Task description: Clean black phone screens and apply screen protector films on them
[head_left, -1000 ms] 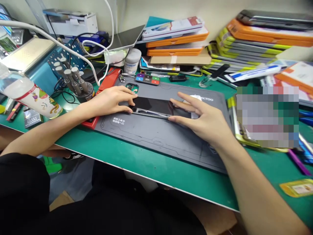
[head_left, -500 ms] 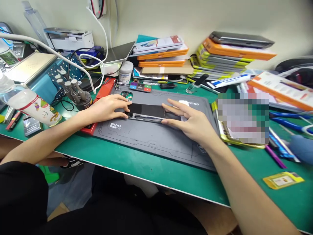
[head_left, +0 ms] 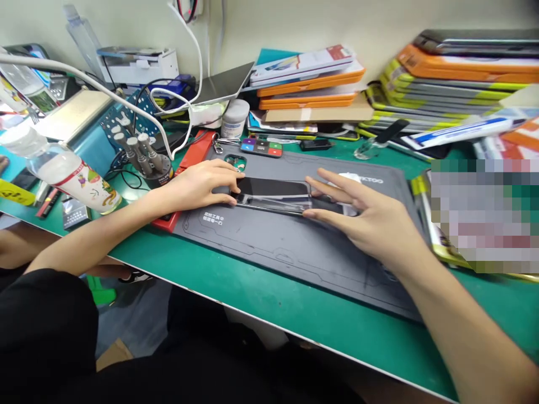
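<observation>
A black phone (head_left: 273, 193) lies flat on the grey work mat (head_left: 295, 247), its dark screen up. My left hand (head_left: 202, 182) grips its left end, fingers and thumb closed round the edge. My right hand (head_left: 370, 219) grips the right end, thumb at the near edge and fingers stretched along the far edge. A small green circuit part (head_left: 236, 163) lies on the mat just behind my left hand.
A clear bottle (head_left: 63, 168) and a screwdriver stand (head_left: 147, 157) are at the left. A red tool (head_left: 189, 163) lies beside the mat. Stacks of orange and yellow boxes (head_left: 442, 78) line the back wall. A white jar (head_left: 234, 118) and cables stand behind.
Only the camera has shifted; both hands stay on the ends of the phone, which has not visibly moved on the mat.
</observation>
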Tool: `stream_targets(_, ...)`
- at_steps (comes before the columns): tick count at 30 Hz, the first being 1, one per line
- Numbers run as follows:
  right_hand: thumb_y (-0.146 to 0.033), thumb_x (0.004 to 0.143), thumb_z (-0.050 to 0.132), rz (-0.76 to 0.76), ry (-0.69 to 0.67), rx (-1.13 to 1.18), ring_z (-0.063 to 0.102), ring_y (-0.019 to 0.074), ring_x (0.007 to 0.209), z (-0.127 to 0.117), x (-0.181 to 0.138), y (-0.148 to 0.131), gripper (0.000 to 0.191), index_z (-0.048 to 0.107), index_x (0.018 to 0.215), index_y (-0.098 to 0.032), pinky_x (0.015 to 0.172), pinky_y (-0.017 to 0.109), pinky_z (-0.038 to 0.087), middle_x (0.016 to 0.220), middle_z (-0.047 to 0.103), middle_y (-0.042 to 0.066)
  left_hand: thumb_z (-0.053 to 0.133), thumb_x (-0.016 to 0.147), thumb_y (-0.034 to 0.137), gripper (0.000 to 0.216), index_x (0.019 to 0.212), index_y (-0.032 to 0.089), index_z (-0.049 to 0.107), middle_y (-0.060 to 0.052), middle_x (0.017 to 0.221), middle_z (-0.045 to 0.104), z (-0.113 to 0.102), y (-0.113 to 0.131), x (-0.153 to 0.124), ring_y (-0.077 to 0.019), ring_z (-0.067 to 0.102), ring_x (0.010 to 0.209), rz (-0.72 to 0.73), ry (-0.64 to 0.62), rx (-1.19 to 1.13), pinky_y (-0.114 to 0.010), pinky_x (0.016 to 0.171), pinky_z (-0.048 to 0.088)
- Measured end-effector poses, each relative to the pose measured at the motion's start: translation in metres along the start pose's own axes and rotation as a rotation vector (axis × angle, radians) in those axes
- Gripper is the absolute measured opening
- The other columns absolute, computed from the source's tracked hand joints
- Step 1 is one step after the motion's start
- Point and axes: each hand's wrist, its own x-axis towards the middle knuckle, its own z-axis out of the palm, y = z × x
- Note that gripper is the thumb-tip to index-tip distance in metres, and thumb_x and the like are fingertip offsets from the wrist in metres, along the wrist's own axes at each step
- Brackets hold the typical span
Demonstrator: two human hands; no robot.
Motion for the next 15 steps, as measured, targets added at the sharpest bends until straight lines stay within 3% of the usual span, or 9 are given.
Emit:
stream_targets(4,-0.061,0.085,0.085,-0.005,0.018,0.023,0.065,0.0434,0.138,0.0003,-0.0006,-0.0015,0.077,0.058,0.155,-0.044,0.128,0.074,0.035,0.141,0.074,-0.001,0.076,0.098,0.037,0.02,0.109,0.022,0.08,-0.01,0.143,0.073,0.0001,-0.0004,-0.0001,-0.0273,0.062,0.14,0.015,-0.006,0.011,-0.048,0.12,0.05)
stream_targets(9,-0.059,0.085,0.085,-0.026,0.011,0.006,0.067,0.0388,0.137,0.0,0.0005,-0.0064,0.079,0.057,0.156,-0.036,0.129,0.067,0.038,0.143,0.074,0.004,0.077,0.097,0.038,0.019,0.108,0.023,0.08,-0.009,0.142,0.074,-0.0014,-0.0024,0.0,-0.0271,0.063,0.138,0.023,0.008,0.007,-0.048,0.12,0.05)
stream_targets(15,-0.054,0.087,0.084,-0.072,-0.001,0.052,0.07,0.0343,0.132,-0.0003,0.0034,-0.0094,0.076,0.059,0.156,-0.033,0.123,0.06,0.048,0.148,0.071,0.007,0.076,0.096,0.05,0.03,0.109,0.023,0.079,-0.01,0.15,0.068,-0.0025,-0.0049,0.0002,-0.0294,0.06,0.143,-0.004,-0.001,0.069,-0.047,0.119,0.048)
